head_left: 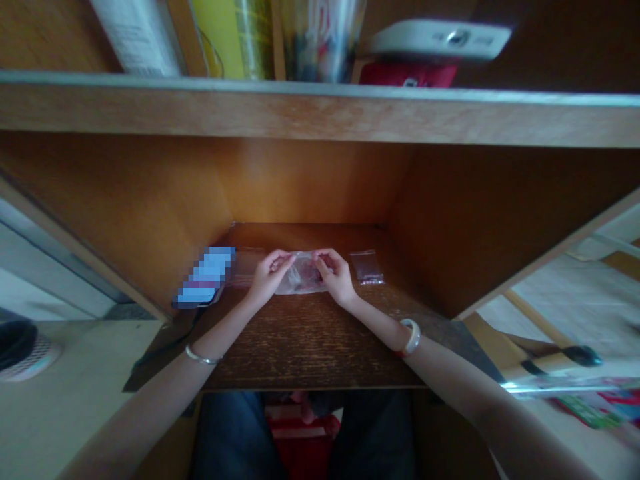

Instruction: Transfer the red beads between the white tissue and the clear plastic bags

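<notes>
A clear plastic bag (pixel 301 277) is stretched between my two hands, just above the dark wooden desk top (pixel 310 340). My left hand (pixel 273 268) pinches its upper left edge between thumb and fingers. At the upper right edge, my right hand (pixel 334 270) grips it the same way. What the bag holds is too blurred to make out. To the right of my right hand lies a small clear zip bag (pixel 368 268) with tiny dark bits along its bottom. Left of my left hand, another flat clear bag (pixel 244 263) rests on the desk.
A phone (pixel 205 279) with a blurred-out screen leans at the desk's left, a cable below it. Wooden side walls and a shelf edge (pixel 310 113) frame the space. Above stand a cup (pixel 323 40) and a white device (pixel 440 40). A waste bin (pixel 30 353) is at lower left.
</notes>
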### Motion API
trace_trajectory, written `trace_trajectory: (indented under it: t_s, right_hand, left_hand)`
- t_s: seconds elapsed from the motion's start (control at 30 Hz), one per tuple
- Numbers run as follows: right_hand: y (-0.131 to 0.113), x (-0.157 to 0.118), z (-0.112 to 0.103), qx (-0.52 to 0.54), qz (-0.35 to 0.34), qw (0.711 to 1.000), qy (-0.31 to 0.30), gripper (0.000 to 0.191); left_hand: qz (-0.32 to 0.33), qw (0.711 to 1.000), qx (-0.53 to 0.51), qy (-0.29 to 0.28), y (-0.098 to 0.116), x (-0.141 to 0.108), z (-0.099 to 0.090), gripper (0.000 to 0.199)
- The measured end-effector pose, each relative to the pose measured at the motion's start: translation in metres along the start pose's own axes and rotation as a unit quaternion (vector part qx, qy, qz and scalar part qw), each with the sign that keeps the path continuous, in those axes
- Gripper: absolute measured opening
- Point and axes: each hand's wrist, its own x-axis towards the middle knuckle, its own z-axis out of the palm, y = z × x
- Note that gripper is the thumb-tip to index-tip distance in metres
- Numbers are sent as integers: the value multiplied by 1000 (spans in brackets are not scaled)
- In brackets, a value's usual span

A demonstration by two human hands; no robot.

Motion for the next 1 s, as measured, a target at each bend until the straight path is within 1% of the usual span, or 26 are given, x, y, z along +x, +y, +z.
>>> trace_trajectory:
  t_s: [0.1, 0.3, 0.4, 0.57, 0.73, 0.83, 1.0]
  right_hand:
    - [-2, -1, -1, -30, -22, 999, 0, 15]
    - [-2, -2, -2, -83, -73, 994, 21, 14]
    - [-2, -2, -2, -94, -89, 991, 22, 13]
    - [-1, -1, -4, -90, -97, 991, 20, 12]
    - [-1, -1, -3, -107, -98, 989, -5, 12]
    - [-3, -2, -2, -113, -107, 988, -18, 12]
    - [-5, -3, -1, -116, -112, 987, -26, 14]
  left_hand:
    - [19, 1000, 17, -1, -1, 1, -1, 24]
    - [92, 994, 60, 12, -4, 2, -2, 19]
    - [111, 992, 64, 11, -4, 2, -2, 18]
    - [109, 993, 53, 1, -1, 0, -2, 15]
    - [90, 995, 44, -17, 0, -2, 1, 15]
    - [99, 993, 54, -33, 1, -3, 2, 16]
    - [117, 990, 71, -31, 1, -4, 2, 17]
